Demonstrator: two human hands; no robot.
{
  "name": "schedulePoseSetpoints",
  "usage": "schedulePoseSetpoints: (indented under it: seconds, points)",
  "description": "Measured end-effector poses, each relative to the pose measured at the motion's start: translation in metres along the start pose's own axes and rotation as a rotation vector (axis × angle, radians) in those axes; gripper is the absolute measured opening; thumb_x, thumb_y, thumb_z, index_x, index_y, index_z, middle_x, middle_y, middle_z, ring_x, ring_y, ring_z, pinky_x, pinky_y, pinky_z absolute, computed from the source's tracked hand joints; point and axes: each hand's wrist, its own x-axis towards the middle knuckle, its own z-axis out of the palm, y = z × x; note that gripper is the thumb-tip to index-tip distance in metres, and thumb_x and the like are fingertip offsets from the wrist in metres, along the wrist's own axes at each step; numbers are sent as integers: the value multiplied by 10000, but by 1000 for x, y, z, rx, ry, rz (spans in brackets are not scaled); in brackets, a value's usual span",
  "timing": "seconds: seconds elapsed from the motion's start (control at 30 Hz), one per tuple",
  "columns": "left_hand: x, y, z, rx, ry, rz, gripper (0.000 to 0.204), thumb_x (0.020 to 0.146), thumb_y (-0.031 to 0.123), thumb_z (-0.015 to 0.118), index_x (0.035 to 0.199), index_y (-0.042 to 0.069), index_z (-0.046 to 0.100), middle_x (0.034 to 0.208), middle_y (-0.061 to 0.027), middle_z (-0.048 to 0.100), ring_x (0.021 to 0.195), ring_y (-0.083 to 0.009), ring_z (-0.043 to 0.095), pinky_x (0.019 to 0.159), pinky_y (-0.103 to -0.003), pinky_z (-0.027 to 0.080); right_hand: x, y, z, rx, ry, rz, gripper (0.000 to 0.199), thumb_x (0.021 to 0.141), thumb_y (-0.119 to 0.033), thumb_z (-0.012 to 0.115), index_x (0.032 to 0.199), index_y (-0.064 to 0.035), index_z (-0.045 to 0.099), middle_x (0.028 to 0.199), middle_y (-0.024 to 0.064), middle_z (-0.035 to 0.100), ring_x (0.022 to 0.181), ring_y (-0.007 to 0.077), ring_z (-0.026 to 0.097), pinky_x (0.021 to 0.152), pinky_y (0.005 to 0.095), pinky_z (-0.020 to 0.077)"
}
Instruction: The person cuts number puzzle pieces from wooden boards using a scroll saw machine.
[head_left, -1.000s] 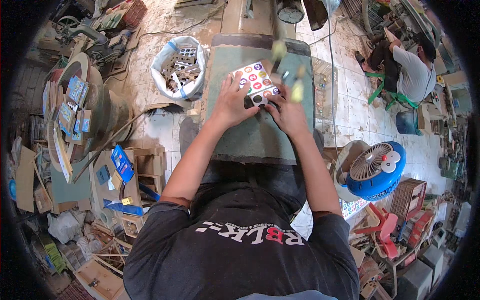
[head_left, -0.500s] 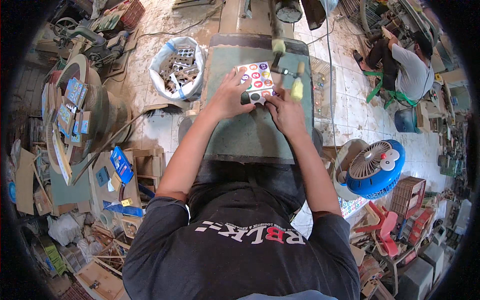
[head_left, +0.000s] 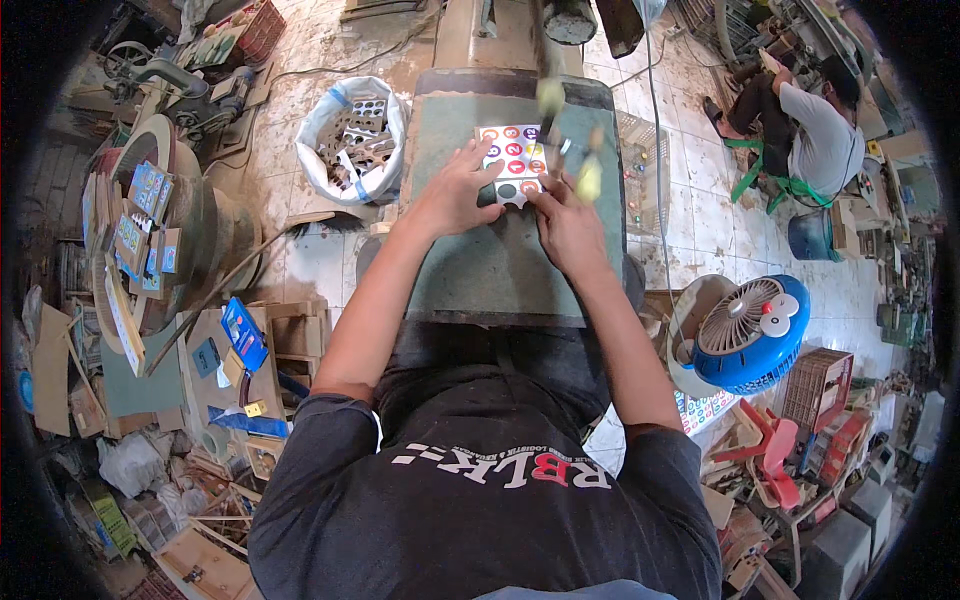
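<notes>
A white board with rows of coloured circles [head_left: 514,160] lies flat on the green-topped machine table [head_left: 480,270]. My left hand [head_left: 458,195] rests on its left side, fingers stretched and thumb apart. At the near right corner, my right hand [head_left: 568,222] pinches the board between thumb and fingers. Along the board's near edge are a dark round spot [head_left: 508,192] and a scalloped outline. Just beyond my right hand stands a machine head with yellow-green wrapped parts [head_left: 590,178], blurred. It hides part of the board's right edge.
A white sack of cut board scraps [head_left: 352,140] stands left of the table, a crate [head_left: 643,170] right of it. A blue fan [head_left: 750,335] is at my right. Decorated pieces [head_left: 148,230] are stacked far left. Another person [head_left: 815,135] sits at the far right.
The board has turned slightly under my hands, and my right thumb has shifted a little left along its near edge. The machine head is more blurred. My left hand stays nearly in place.
</notes>
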Motion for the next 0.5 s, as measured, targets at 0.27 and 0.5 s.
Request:
schedulePoseSetpoints:
  seconds: [0.27,0.5]
  points:
    - [-3,2,4,-35,14,-10,618,837,161,859,1429,106,687,1684,-246,410,1556,-400,416,1308,-493,318,-1,-10,-1,-14,-36,74,296,987,-127,652,1244,-181,790,1357,86,711,1132,362,712,932,507,587]
    - [-9,0,16,-102,118,62,448,869,117,797,1312,89,737,1567,-251,547,1504,-418,475,1279,-495,374,-3,-10,11,-134,49,-6,320,989,-128,640,1273,-198,770,1309,74,722,997,369,745,855,499,603]
